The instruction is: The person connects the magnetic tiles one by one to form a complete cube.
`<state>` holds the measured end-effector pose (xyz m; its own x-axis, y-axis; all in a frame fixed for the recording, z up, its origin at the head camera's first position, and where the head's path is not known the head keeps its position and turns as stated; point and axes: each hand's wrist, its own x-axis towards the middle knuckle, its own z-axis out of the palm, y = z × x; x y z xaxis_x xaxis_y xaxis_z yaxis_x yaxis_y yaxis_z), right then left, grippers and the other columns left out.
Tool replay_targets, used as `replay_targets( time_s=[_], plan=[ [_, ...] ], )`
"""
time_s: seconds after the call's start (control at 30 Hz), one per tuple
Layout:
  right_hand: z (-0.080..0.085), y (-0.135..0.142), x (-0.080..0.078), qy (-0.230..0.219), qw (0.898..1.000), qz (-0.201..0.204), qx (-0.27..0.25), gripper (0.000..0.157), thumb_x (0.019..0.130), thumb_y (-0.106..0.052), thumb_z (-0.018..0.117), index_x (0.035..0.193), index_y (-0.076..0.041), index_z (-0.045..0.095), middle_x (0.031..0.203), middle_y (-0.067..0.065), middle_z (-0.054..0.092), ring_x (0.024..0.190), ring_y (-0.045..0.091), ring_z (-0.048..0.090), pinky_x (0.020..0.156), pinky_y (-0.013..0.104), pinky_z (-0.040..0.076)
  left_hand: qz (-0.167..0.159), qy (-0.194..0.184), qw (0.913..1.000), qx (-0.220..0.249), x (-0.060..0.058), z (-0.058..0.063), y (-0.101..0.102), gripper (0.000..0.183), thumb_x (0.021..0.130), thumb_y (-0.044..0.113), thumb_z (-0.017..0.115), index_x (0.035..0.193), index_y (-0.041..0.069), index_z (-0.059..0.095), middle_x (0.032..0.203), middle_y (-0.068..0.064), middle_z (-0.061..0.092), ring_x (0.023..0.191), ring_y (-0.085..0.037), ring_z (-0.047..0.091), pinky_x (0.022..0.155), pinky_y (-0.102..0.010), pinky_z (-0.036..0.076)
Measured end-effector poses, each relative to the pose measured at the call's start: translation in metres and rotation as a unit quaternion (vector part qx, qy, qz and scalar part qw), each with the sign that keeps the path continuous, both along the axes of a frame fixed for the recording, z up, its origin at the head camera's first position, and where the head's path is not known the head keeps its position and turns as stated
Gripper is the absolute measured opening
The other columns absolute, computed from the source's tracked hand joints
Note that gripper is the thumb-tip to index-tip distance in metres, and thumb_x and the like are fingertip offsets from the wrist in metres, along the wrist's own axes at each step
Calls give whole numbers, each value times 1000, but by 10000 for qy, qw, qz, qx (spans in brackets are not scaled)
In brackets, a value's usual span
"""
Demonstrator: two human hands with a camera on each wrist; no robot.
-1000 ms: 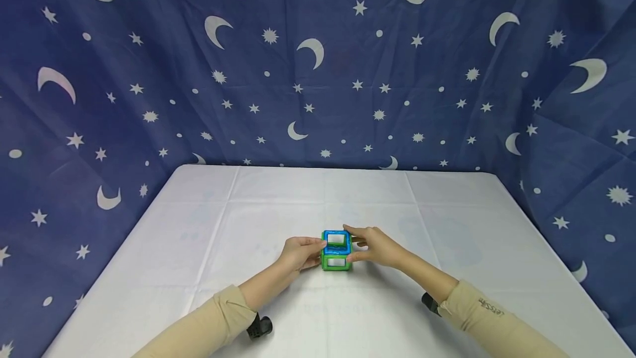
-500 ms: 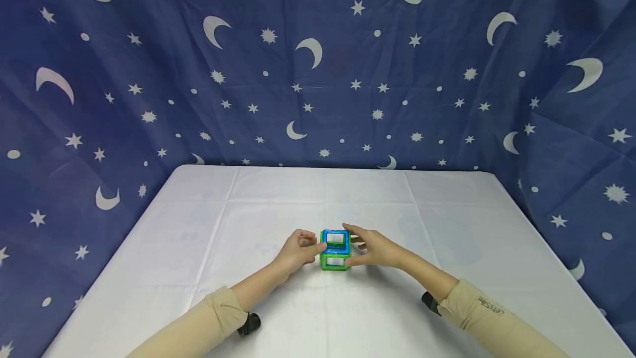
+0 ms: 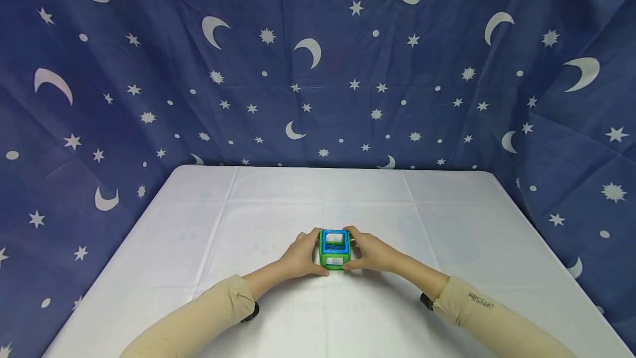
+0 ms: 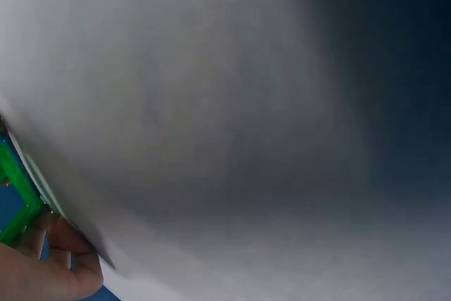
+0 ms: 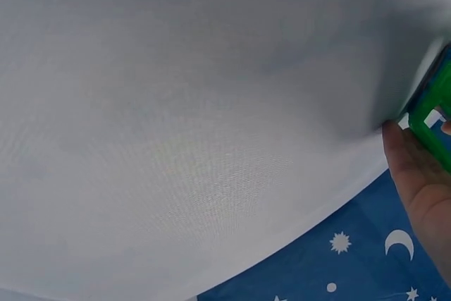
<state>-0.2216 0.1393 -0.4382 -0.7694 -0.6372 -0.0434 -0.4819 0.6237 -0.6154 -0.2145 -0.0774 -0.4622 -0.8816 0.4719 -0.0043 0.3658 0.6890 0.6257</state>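
A small cube of magnetic tiles [image 3: 335, 251] stands on the white tabletop in the head view, with a blue square frame on top and green frames at its sides. My left hand [image 3: 300, 256] spans the cube's left side, thumb at the near bottom corner and fingers at the far corner. Around the right side my right hand [image 3: 374, 252] holds it the same way. The left wrist view catches a green tile [image 4: 22, 182] at its left edge beside the fingers. In the right wrist view, fingertips lie right by a green frame [image 5: 417, 119].
The table wears a white cloth [image 3: 238, 314] with fold creases. Behind and at both sides hangs a dark blue curtain [image 3: 348, 59] printed with moons and stars. Dark wrist cameras show below both forearms, such as the one at the right cuff [image 3: 426, 301].
My left hand has shifted from pinching the cube's top left edge to spanning its left side, thumb now low in front. The right hand has stayed at the right side, and the cube has barely moved.
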Motion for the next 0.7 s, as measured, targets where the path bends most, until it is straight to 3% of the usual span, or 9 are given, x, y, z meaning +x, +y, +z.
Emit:
replay_targets(
  time_s=[0.17,0.37,0.6,0.7],
  plan=[
    [1,1,1,139,9997,112,188,72,78,-21,77,132,1,36,125,18,60,119,35,56,102,47,44,-12,135,9998,150,2,0,0,79,64,29,87,128,7,46,122,-9,59,110,-25,51,97,-45,46],
    [2,2,-1,248,9985,72,483,71,77,-24,77,131,-1,37,115,11,63,107,24,60,96,43,49,-199,195,9995,115,-1,1,1,82,65,29,87,131,4,45,122,-9,58,110,-25,52,98,-43,46],
    [2,4,2,30,9996,-81,259,90,78,-29,78,143,-1,24,133,18,53,121,34,53,100,46,46,-395,-396,9975,427,-2,7,-8,94,72,29,81,145,0,29,133,-20,53,118,-34,54,100,-48,46],
    [2,5,7,27,9994,-340,-32,82,76,-26,79,136,-1,31,129,17,53,112,33,58,93,42,51,-321,-538,9962,611,1,7,-13,87,74,21,80,143,2,33,134,-18,53,118,-34,55,93,-45,51]
  ],
)
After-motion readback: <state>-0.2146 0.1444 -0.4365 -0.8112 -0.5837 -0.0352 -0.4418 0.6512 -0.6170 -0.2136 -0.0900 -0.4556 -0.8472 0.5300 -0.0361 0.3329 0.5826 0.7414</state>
